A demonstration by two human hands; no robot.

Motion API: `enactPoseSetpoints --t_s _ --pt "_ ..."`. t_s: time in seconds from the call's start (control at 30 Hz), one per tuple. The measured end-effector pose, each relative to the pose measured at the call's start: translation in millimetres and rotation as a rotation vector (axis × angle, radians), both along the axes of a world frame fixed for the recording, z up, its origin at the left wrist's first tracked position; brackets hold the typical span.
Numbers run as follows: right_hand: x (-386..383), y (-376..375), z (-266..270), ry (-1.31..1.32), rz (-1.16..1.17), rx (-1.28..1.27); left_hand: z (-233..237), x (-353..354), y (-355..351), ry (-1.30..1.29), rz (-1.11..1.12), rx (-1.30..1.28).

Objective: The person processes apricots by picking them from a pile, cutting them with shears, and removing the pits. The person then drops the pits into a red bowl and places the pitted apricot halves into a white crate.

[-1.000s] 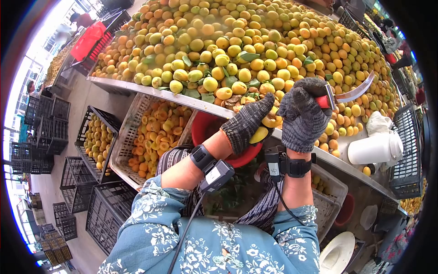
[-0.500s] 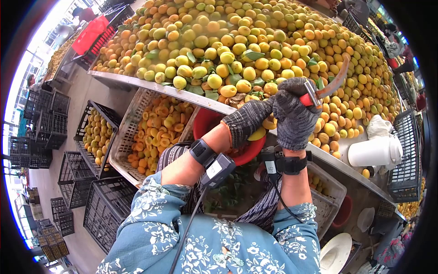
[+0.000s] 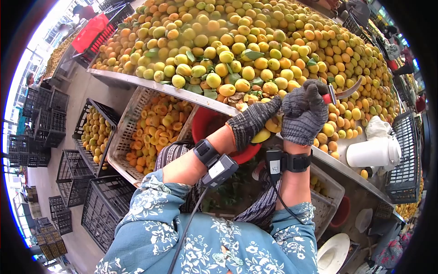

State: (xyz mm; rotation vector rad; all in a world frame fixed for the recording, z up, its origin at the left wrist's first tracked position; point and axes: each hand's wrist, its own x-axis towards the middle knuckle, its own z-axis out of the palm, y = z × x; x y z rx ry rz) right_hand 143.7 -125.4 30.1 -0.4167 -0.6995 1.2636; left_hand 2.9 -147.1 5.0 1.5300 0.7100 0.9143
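My left hand (image 3: 252, 122), in a dark grey knit glove, is closed around a yellow apricot (image 3: 261, 135) that shows below its fingers. More orange fruit shows between the two hands, partly hidden. My right hand (image 3: 303, 113), gloved alike, is closed on the red handle of a curved knife (image 3: 349, 91). The blade points right, over the apricot pile (image 3: 246, 48), away from the left hand. Under my left hand stands a red bucket (image 3: 200, 125), its inside mostly hidden.
A metal table edge (image 3: 182, 93) runs in front of me. To the left stand a pale crate (image 3: 119, 141) of apricot halves and a black crate (image 3: 84, 116) of whole fruit. A white jug (image 3: 370, 154) sits at right, beside a black crate (image 3: 404, 160).
My right hand has moved slightly right, apart from the left hand. The knife blade has swung from pointing upward to lying more sideways. My left hand still holds the apricot.
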Motion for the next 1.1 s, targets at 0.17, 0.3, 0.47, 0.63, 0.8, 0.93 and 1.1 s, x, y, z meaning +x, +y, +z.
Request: enactPoseSetpoints --t_s 0.17,0.3,0.47,0.63,0.8,0.93,1.1 --pt "2 -1 -1 0.102 0.119 0.014 -21 -13 -4 0.174 0.093 0.516" --pt "-2 -3 7 0.021 0.023 0.01 -1 -9 2 0.072 0.029 0.21" --pt "15 2 3 0.057 -0.005 -0.002 -24 -14 4 0.151 0.133 0.473" --pt "4 -7 18 -0.119 -0.154 0.063 -4 -7 2 0.143 0.054 0.044" --pt "4 -5 16 -0.079 -0.16 0.09 -18 -12 3 0.187 0.092 0.552" --pt "-2 -12 16 -0.14 -0.196 0.062 -23 -5 2 0.199 0.129 0.477" --pt "-9 -17 13 -0.288 -0.22 0.066 -10 -2 -5 0.121 0.123 0.277"
